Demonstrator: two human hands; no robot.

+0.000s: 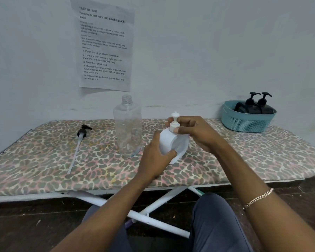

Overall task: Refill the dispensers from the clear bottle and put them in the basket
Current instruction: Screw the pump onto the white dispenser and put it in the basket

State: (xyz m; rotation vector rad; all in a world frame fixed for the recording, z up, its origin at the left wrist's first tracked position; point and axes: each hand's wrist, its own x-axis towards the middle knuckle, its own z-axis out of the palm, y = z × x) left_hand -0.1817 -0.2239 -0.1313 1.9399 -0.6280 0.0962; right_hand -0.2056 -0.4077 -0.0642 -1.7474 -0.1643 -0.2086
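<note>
Both hands were on the white dispenser (171, 142), held tilted just above the ironing board (44, 157). Left hand (153, 157) gripped its rounded body from the side, thumb curled across the front. Right hand (195, 131) pinched the collar under the white pump (175, 118), fingers bent round the neck, and the pump stood up between them. A bracelet (258, 197) sat on the right forearm.

Just left of the dispenser the clear bottle (127, 128) stood upright on the board with no cap on it, and it looked nearly empty. Farther left a black pump (83, 131) lay flat on the board, its long tube pointing toward the near edge. Well to the right, at the back of the board, the basket (247, 122) held two black dispensers (249, 108) side by side, pumps on. A printed sheet (104, 48) hung on the wall behind the bottle.
</note>
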